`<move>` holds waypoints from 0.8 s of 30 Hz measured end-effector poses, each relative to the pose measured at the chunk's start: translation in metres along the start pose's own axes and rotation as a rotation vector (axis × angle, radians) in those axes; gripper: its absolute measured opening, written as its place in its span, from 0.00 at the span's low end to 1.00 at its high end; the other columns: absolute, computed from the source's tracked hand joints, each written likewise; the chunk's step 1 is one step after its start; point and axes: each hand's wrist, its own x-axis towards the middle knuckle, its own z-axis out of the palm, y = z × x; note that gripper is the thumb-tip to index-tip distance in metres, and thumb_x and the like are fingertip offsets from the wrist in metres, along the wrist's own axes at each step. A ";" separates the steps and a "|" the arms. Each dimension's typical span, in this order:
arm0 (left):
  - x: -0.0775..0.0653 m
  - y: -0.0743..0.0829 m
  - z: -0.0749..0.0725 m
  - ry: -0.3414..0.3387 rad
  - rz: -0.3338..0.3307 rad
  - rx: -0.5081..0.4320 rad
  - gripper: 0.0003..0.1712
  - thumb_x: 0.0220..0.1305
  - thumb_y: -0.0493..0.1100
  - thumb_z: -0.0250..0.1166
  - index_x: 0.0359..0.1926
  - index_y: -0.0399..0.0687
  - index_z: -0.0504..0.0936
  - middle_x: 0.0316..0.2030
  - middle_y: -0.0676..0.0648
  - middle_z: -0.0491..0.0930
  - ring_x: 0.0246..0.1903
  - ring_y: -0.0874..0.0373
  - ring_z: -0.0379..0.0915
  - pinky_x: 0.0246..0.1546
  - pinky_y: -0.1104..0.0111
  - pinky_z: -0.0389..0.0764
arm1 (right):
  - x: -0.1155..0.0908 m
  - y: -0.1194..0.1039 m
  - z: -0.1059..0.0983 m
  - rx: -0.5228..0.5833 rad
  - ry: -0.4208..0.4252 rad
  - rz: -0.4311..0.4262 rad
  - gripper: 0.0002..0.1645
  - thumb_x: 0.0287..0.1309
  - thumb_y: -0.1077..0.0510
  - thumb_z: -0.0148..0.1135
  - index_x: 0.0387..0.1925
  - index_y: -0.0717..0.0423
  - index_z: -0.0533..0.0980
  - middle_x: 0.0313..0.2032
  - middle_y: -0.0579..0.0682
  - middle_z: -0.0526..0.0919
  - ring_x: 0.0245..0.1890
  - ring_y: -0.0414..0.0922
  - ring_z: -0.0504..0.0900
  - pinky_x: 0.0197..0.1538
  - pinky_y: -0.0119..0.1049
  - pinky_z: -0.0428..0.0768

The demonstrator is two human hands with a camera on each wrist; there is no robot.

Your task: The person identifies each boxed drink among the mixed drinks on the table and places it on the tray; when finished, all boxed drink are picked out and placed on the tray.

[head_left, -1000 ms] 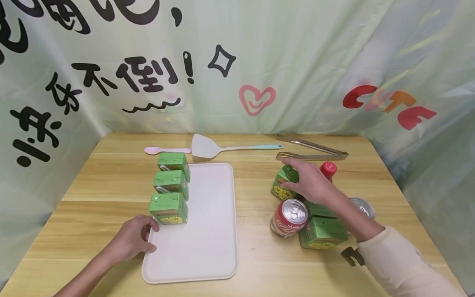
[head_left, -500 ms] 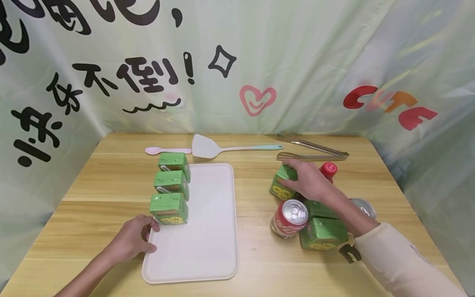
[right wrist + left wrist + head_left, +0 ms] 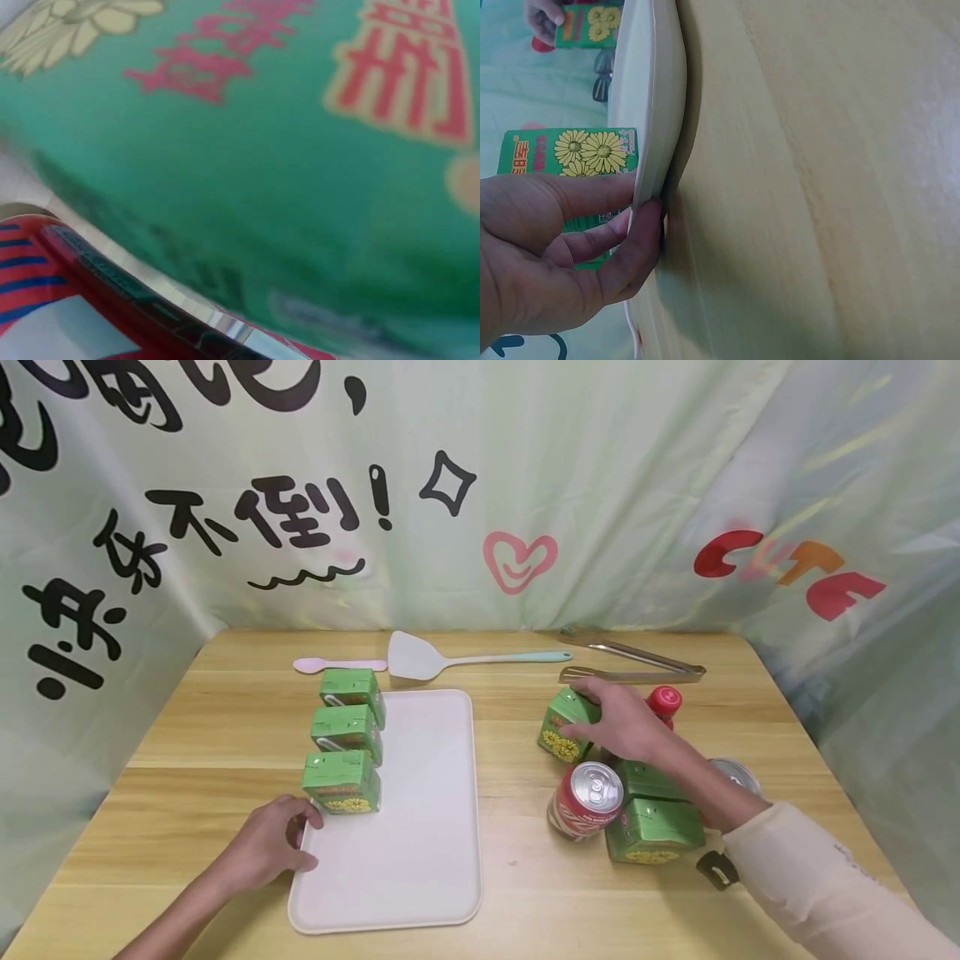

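Note:
My left hand [image 3: 270, 842] pinches the left rim of a white rectangular tray [image 3: 429, 827]. In the left wrist view, thumb and fingertips meet on the tray's edge [image 3: 669, 67]. Three green drink cartons [image 3: 341, 781] stand in a row along the tray's left side. On the right, my right hand [image 3: 626, 718] holds another green drink carton [image 3: 561, 733] with yellow flowers, between thumb and fingers. That carton [image 3: 247, 150] fills most of the right wrist view. Just in front of it stands a red soda can [image 3: 585, 802].
More green cartons [image 3: 654, 831] stand under my right forearm, beside a partly hidden can [image 3: 738, 774]. A red-capped bottle [image 3: 664, 703] is behind the wrist. Metal tongs [image 3: 637, 677], a spatula [image 3: 416, 657] and a pink spoon [image 3: 337, 665] lie along the back.
My right hand has closed its grip on the green carton, which has shifted slightly left. The left hand and tray have stayed put.

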 end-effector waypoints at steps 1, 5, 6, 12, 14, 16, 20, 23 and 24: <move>0.000 0.000 0.000 0.000 0.001 0.001 0.24 0.26 0.31 0.73 0.31 0.42 0.75 0.24 0.48 0.67 0.23 0.58 0.63 0.19 0.71 0.67 | -0.001 -0.001 0.001 -0.008 -0.004 0.009 0.42 0.42 0.50 0.67 0.58 0.59 0.61 0.52 0.59 0.70 0.46 0.51 0.71 0.43 0.45 0.73; 0.000 -0.001 0.000 0.001 0.008 0.001 0.23 0.26 0.31 0.73 0.31 0.42 0.75 0.24 0.48 0.67 0.22 0.58 0.63 0.19 0.72 0.67 | -0.002 -0.004 0.004 -0.036 -0.002 0.018 0.41 0.43 0.54 0.67 0.57 0.62 0.59 0.44 0.60 0.73 0.36 0.49 0.74 0.33 0.37 0.75; 0.001 -0.001 0.000 0.002 0.009 0.001 0.23 0.26 0.31 0.73 0.31 0.42 0.75 0.24 0.48 0.67 0.22 0.58 0.63 0.19 0.72 0.67 | -0.002 -0.004 0.005 -0.032 0.003 0.019 0.40 0.43 0.55 0.67 0.56 0.62 0.59 0.42 0.60 0.74 0.34 0.48 0.74 0.30 0.36 0.75; 0.000 -0.001 0.001 0.007 0.018 0.004 0.23 0.26 0.31 0.73 0.31 0.42 0.75 0.24 0.48 0.66 0.22 0.58 0.62 0.18 0.72 0.66 | -0.003 -0.002 0.007 -0.006 0.045 0.001 0.35 0.44 0.57 0.66 0.52 0.62 0.59 0.38 0.60 0.74 0.32 0.48 0.74 0.27 0.33 0.74; 0.001 -0.001 0.001 0.008 0.020 0.009 0.23 0.26 0.31 0.73 0.31 0.42 0.75 0.24 0.48 0.66 0.22 0.58 0.62 0.18 0.72 0.66 | -0.003 -0.002 0.007 0.002 0.053 -0.001 0.35 0.44 0.56 0.67 0.51 0.62 0.60 0.40 0.60 0.73 0.32 0.48 0.74 0.27 0.33 0.74; 0.001 -0.001 0.001 0.011 0.019 0.015 0.24 0.25 0.31 0.74 0.30 0.42 0.75 0.23 0.48 0.66 0.22 0.58 0.62 0.18 0.72 0.66 | -0.003 -0.003 0.007 0.012 0.061 0.000 0.35 0.44 0.56 0.67 0.52 0.62 0.60 0.41 0.60 0.73 0.32 0.48 0.73 0.28 0.33 0.74; 0.001 -0.001 0.001 0.012 0.015 0.017 0.24 0.25 0.31 0.74 0.30 0.42 0.75 0.23 0.48 0.66 0.22 0.58 0.63 0.18 0.72 0.66 | -0.004 -0.009 0.007 0.039 0.098 -0.003 0.35 0.43 0.55 0.67 0.52 0.60 0.62 0.44 0.57 0.73 0.32 0.47 0.73 0.29 0.34 0.75; 0.001 -0.002 0.001 0.014 0.013 0.020 0.24 0.25 0.31 0.74 0.30 0.42 0.75 0.24 0.48 0.67 0.22 0.58 0.63 0.18 0.72 0.66 | -0.006 -0.016 0.006 0.042 0.148 -0.028 0.35 0.42 0.54 0.68 0.52 0.59 0.64 0.46 0.55 0.74 0.33 0.47 0.73 0.32 0.36 0.74; 0.001 -0.002 0.001 0.015 0.011 0.019 0.24 0.25 0.31 0.74 0.31 0.42 0.76 0.24 0.48 0.67 0.22 0.58 0.63 0.18 0.72 0.66 | -0.007 -0.019 0.006 0.044 0.164 -0.038 0.35 0.42 0.54 0.68 0.52 0.59 0.64 0.47 0.55 0.74 0.34 0.47 0.73 0.33 0.37 0.73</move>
